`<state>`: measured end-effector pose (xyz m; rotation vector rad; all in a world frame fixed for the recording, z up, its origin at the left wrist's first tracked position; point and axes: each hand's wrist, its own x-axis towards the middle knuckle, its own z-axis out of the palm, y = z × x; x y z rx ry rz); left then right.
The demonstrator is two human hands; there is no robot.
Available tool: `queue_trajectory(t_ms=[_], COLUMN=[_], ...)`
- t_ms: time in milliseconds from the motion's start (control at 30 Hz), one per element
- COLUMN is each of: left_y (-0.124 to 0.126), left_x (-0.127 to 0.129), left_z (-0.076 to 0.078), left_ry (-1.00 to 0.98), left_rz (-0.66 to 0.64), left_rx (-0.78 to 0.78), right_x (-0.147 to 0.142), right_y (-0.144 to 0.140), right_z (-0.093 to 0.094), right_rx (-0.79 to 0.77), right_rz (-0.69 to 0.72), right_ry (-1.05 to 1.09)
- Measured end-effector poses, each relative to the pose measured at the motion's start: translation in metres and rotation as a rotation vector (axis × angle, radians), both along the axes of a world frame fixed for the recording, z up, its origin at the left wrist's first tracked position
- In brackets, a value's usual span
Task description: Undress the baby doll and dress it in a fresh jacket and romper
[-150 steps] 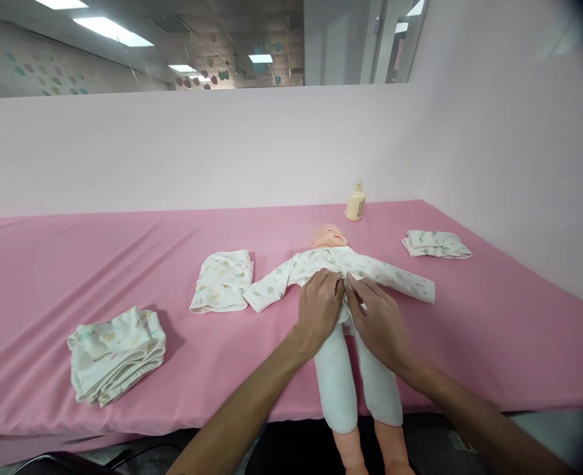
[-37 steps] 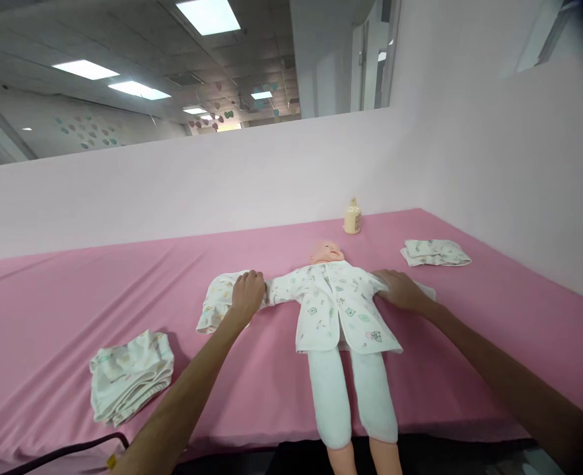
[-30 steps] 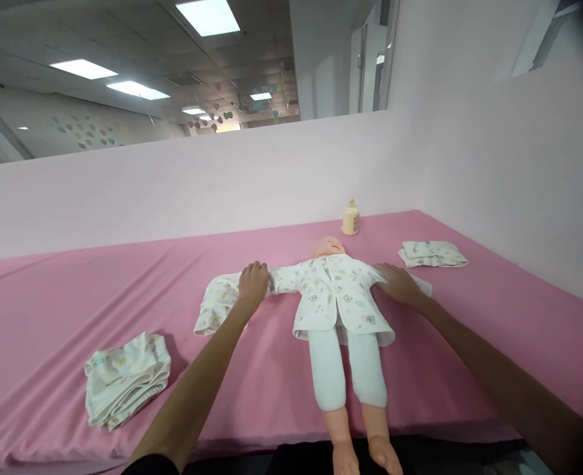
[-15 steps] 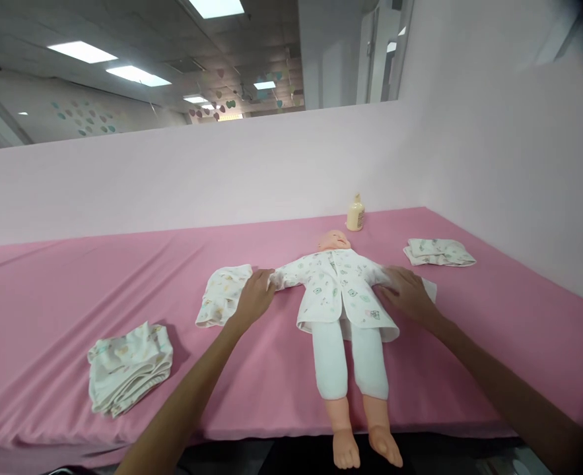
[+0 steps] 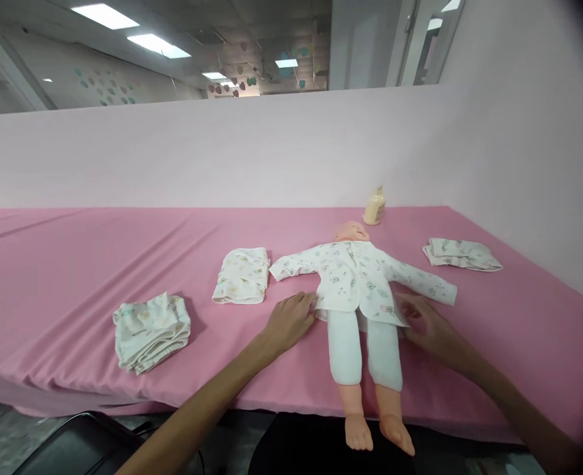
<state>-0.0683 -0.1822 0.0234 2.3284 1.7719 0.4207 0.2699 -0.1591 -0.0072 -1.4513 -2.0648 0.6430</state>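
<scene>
A baby doll [image 5: 353,229] lies on its back, feet past the table's front edge. It has white legs and wears a white printed baby jacket [image 5: 343,280] with sleeves spread to both sides. My left hand [image 5: 291,321] is closed at the left side of the jacket's hem, fingertips on the cloth. At the opposite side, my right hand [image 5: 427,326] pinches the hem's lower corner between thumb and fingers. Just left of the left sleeve lies a folded printed cloth [image 5: 241,277].
A pink sheet [image 5: 172,237] covers the table. On it are a stack of folded cloths [image 5: 152,333] at left, folded printed clothing [image 5: 462,254] at right and a cream pump bottle [image 5: 374,207] near the back wall. A black chair [image 5: 80,445] stands at the front left.
Both hands have left the sleeve ends and moved down to the jacket's hem. Both sleeves now show in full, the right one stretched outward. The view has shifted slightly.
</scene>
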Motion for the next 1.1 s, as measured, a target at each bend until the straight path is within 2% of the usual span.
queue_trajectory(t_ms=[167,233,367,500,567,667,733,800,933,1033,1100], left_y=[0.03,0.043,0.065,0.081,0.088,0.096,0.097,0.095,0.084,0.078,0.078], left_x=[-0.004,-0.008,-0.015,-0.012,-0.006,0.007,0.014,0.016,0.007,-0.001,-0.001], left_z=[-0.006,-0.006,0.0,0.008,0.01,0.011,0.01,0.008,0.005,0.006,0.01], left_ry=[0.23,0.211,-0.082,-0.463,-0.626,-0.657,-0.631,-0.628,-0.633,-0.654,-0.654], left_rz=[-0.029,-0.023,-0.029,-0.055,-0.017,0.053,0.057,-0.001,-0.19,-0.232,-0.247], left_rx=[0.083,0.097,0.055,-0.099,-0.142,-0.055,0.016,0.059,0.079,0.056,0.053], right_x=[0.013,0.019,0.022,0.017,0.014,0.007,0.004,0.002,0.006,0.01,0.008], right_y=[0.036,0.049,0.067,0.08,0.085,0.09,0.09,0.086,0.066,0.049,0.041], right_z=[0.003,0.009,0.016,0.015,0.015,0.019,0.022,0.026,0.031,0.031,0.032], right_rx=[-0.015,-0.01,-0.01,-0.024,-0.085,-0.246,-0.313,-0.303,-0.275,-0.316,-0.264], right_rz=[-0.005,0.014,0.067,0.017,-0.03,-0.066,-0.059,-0.038,0.081,0.162,0.154], right_ry=[-0.222,-0.265,-0.208,-0.068,0.055,0.388,0.608,0.672,0.503,0.424,0.336])
